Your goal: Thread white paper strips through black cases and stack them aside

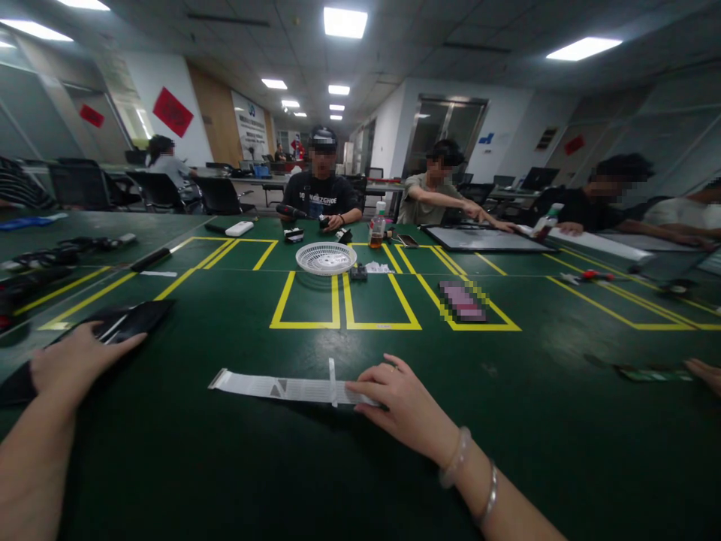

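Note:
A white flat ribbon cable [304, 388] lies lengthwise on the green table in front of me, with a connector at its left end and a thin strip of tape across it. My right hand [399, 398] holds its right end between thumb and fingers, hiding that end; the other fingers are loosely bent. At the left, my left hand [79, 361] is closed over a glossy black bag [135, 319], thumb stretched along its top. Some of that hand's fingers are hidden from view.
Yellow tape outlines [304, 325] mark the table. Beyond are a white plastic basket [327, 259], a drink bottle [377, 229] and a blurred pink phone-like object [463, 300]. A green circuit board [653, 373] lies near another person's hand [704, 372]. Several people sit around the table.

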`<state>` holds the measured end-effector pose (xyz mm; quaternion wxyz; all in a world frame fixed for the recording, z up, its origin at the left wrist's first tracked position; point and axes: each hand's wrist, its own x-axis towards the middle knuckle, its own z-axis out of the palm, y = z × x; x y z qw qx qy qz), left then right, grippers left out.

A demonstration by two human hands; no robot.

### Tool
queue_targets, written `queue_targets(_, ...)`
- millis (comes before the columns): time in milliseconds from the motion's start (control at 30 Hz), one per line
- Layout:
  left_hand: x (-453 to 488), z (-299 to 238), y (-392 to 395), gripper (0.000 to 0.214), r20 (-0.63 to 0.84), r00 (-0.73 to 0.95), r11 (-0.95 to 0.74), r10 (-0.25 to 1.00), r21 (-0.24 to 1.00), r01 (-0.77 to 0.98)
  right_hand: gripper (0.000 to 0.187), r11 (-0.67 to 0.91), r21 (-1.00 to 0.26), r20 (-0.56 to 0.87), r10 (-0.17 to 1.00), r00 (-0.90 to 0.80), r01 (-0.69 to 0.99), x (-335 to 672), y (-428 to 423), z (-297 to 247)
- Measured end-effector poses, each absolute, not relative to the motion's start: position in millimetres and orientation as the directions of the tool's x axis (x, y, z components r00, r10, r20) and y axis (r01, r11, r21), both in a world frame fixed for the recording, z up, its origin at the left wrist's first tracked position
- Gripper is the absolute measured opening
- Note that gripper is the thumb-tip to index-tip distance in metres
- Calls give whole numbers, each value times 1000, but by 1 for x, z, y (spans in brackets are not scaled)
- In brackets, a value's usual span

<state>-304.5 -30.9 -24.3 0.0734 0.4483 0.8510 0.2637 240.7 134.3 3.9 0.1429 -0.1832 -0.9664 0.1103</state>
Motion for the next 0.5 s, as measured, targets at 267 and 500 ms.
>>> queue_targets(267,-197,5,34,80,397,-302,239,867,199,950,37,918,-314,266,331,-906,243,240,133,5)
queue_targets(500,-89,-2,52,67,244,204,-261,948,231,937,35,928,-330,261,265,-928,172,238,130,5)
